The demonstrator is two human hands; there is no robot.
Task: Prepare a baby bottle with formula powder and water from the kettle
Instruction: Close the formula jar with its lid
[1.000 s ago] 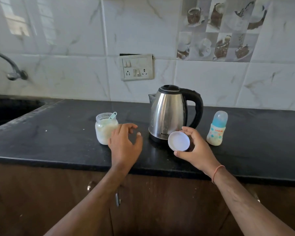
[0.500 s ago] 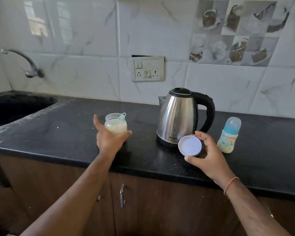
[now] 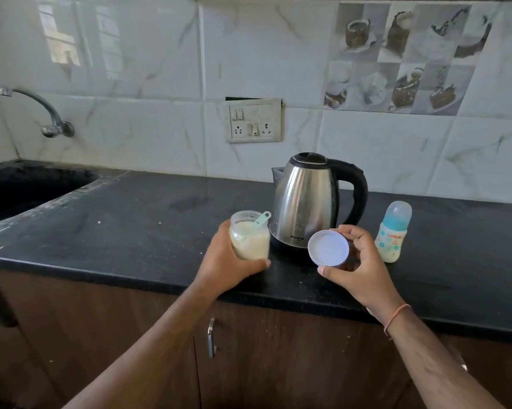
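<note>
while the left hand point(image 3: 223, 262) wraps round the open formula jar point(image 3: 250, 235) near the counter's front edge, the right hand point(image 3: 359, 265) pinches the jar's white lid point(image 3: 328, 247) by its rim, tilted, just in front of the kettle point(image 3: 306, 202). a scoop point(image 3: 260, 220) leans loose in the jar, so a quick lift or tilt could likely tip it out or spill powder onto the black countertop point(image 3: 148, 219). the lid could slip from so light a pinch. the baby bottle point(image 3: 393, 231) stands capped at the right, apart from both hands, and a careless reach could knock it. below the counter run brown cabinet doors point(image 3: 278, 364); far left lie a dark sink point(image 3: 27, 187) and tap point(image 3: 42, 113), with a switch plate point(image 3: 253, 120) on the marbled wall tiles point(image 3: 381, 149) behind
</note>
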